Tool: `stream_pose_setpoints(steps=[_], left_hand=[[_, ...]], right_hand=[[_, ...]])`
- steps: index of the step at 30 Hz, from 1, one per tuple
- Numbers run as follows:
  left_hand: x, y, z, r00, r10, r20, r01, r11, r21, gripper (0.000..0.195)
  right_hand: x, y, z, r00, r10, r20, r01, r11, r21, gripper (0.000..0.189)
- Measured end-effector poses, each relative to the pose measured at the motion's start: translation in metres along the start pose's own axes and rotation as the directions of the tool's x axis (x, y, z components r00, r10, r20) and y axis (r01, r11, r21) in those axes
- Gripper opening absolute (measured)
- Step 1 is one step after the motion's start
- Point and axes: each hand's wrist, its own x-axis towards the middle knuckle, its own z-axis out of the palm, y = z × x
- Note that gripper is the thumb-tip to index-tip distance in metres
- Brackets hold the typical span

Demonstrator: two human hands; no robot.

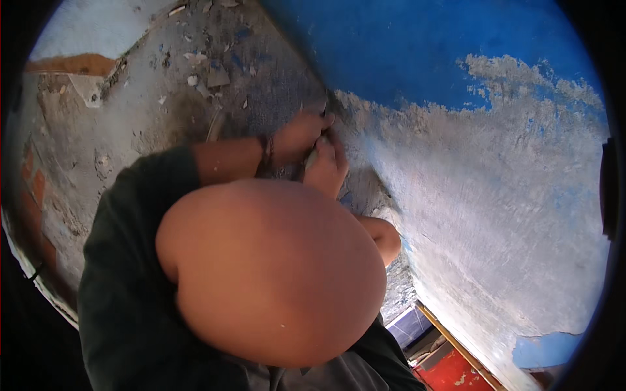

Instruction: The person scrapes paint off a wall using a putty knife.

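At the foot of a wall with patchy blue paint and bare grey plaster, my two hands are close together. My left hand, with a dark band and bracelet at the wrist, has its fingers curled around a small, thin tool. Only a dark sliver of the tool shows near the fingertips, so its kind is unclear. Just below, my right hand is closed, and a pale greenish edge shows beside its palm. My large bare knee fills the middle and hides the right forearm.
Paint flakes and plaster chips litter the rough grey floor ahead of my left arm. A pale sheet-like surface lies at the upper left. At the lower right, a red panel with a yellowish wooden edge stands by the wall.
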Motion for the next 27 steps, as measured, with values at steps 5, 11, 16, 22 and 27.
stream_pose_setpoints(steps=[5, 11, 16, 22, 27], left_hand=[[-0.010, -0.026, -0.002, 0.938, 0.317, 0.140, -0.340, 0.920, 0.194, 0.057], [-0.026, -0.027, 0.013, 0.992, -0.055, 0.116, 0.039, 0.990, 0.135, 0.056], [-0.022, -0.008, 0.020, 0.982, -0.156, 0.107, 0.158, 0.987, -0.008, 0.038], [-0.012, -0.017, 0.016, 0.973, 0.129, 0.194, -0.135, 0.991, 0.019, 0.017], [-0.017, 0.008, 0.013, 0.992, -0.095, 0.088, 0.103, 0.991, -0.085, 0.014]], right_hand=[[-0.030, -0.005, -0.041, 0.825, 0.520, 0.221, -0.551, 0.654, 0.518, 0.029], [-0.021, 0.005, -0.063, 0.650, 0.458, 0.607, -0.705, 0.066, 0.706, 0.014], [-0.005, -0.016, -0.050, 0.713, 0.271, 0.647, -0.659, -0.057, 0.750, 0.011], [-0.011, -0.042, -0.041, 0.698, 0.478, 0.533, -0.635, 0.071, 0.769, 0.026], [0.015, -0.008, -0.031, 0.654, 0.236, 0.719, -0.725, -0.076, 0.685, 0.029]])
